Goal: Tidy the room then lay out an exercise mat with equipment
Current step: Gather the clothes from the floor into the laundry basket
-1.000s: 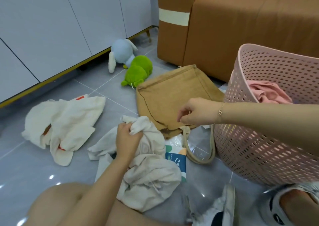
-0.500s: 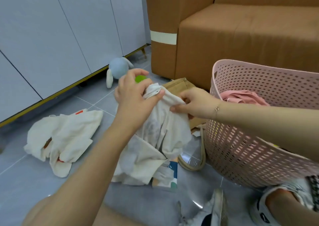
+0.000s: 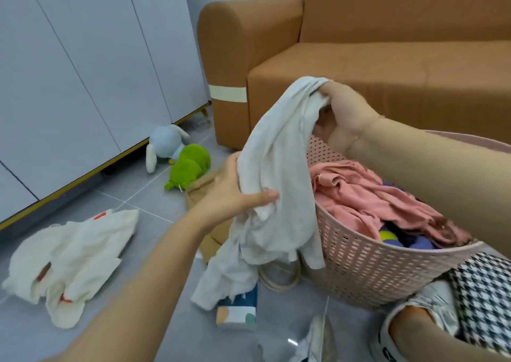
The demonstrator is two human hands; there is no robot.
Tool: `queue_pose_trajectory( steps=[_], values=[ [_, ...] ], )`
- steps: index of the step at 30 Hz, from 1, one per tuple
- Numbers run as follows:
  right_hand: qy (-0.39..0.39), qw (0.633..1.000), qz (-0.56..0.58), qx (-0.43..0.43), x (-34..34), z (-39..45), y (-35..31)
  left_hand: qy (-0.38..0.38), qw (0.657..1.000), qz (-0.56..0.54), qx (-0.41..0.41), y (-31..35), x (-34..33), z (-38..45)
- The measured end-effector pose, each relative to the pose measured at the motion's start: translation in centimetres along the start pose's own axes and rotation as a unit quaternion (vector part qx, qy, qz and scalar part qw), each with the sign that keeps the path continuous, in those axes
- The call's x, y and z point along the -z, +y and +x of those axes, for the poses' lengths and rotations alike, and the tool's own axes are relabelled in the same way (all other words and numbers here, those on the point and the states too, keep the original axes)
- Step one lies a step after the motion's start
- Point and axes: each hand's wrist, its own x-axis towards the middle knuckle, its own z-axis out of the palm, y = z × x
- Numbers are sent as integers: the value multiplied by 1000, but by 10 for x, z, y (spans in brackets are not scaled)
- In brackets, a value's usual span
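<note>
A pale grey-white garment (image 3: 276, 184) hangs between both hands, over the near-left rim of a pink perforated laundry basket (image 3: 367, 265). My right hand (image 3: 343, 113) grips its top end above the basket. My left hand (image 3: 237, 193) holds its middle from the left side, thumb across the cloth. The garment's lower end dangles to the floor. Pink clothes (image 3: 367, 196) and darker items lie inside the basket.
A cream cloth with red marks (image 3: 69, 254) lies on the grey tile floor at left. A blue plush (image 3: 166, 143) and a green plush (image 3: 190, 168) sit near white cabinets. A tan bag (image 3: 204, 196), a small box (image 3: 237, 312) and an orange sofa (image 3: 387, 57) are nearby.
The pale garment has been lifted off the floor and carried right, up over the basket rim. My right hand now grips its top; the view has swung toward the basket.
</note>
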Motion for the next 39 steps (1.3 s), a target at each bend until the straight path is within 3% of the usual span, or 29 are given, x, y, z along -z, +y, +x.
queue_pose_trajectory(
  steps=[3, 5, 12, 16, 18, 19, 21, 22, 23, 25, 26, 27, 29, 31, 32, 34, 36, 37, 39],
  values=[
    [31, 983, 174, -55, 35, 13, -21, -39, 998, -17, 43, -10, -34, 1],
    [72, 970, 221, -66, 57, 22, -22, -15, 1000, -15, 15, -18, -51, 5],
    [140, 965, 191, -109, 124, 37, -13, 165, 967, -151, -126, 43, -50, 16],
    [159, 965, 167, -123, 148, 39, -15, 179, 936, -214, -214, 112, -62, 47],
    [163, 967, 153, -119, 161, 40, -17, 152, 952, -113, -241, 133, -84, 65],
    [169, 970, 125, -119, 169, 40, -18, 100, 966, -28, -238, 133, -99, 75],
    [211, 966, 39, -143, 186, 40, -14, -93, 968, 165, -165, 114, -130, 88],
    [239, 956, -4, -171, 196, 38, -10, -187, 938, 272, -105, 97, -143, 90],
    [252, 946, -43, -197, 206, 35, -6, -255, 887, 382, -55, 81, -153, 90],
    [230, 944, -105, -213, 222, 31, 0, -307, 783, 541, -5, 61, -164, 84],
    [218, 943, -129, -217, 228, 28, 1, -301, 768, 566, -7, 60, -168, 83],
    [213, 938, -159, -224, 231, 28, 1, -282, 779, 560, -28, 61, -169, 83],
    [212, 924, -223, -227, 230, 27, 1, -214, 846, 482, -75, 70, -165, 79],
    [180, 917, -278, -221, 227, 30, 4, -104, 920, 349, -146, 75, -155, 65],
    [156, 913, -309, -218, 225, 31, 7, -32, 940, 278, -196, 75, -148, 55],
    [102, 891, -390, -211, 218, 29, 13, 142, 921, 224, -287, 69, -130, 34],
    [22, 838, -504, -208, 211, 24, 17, 264, 904, 239, -237, 54, -110, 21],
    [-22, 805, -554, -212, 209, 20, 20, 247, 931, 222, -153, 43, -100, 19],
    [-99, 751, -606, -241, 204, 12, 25, 97, 992, 77, -5, 30, -86, 17]
  ],
)
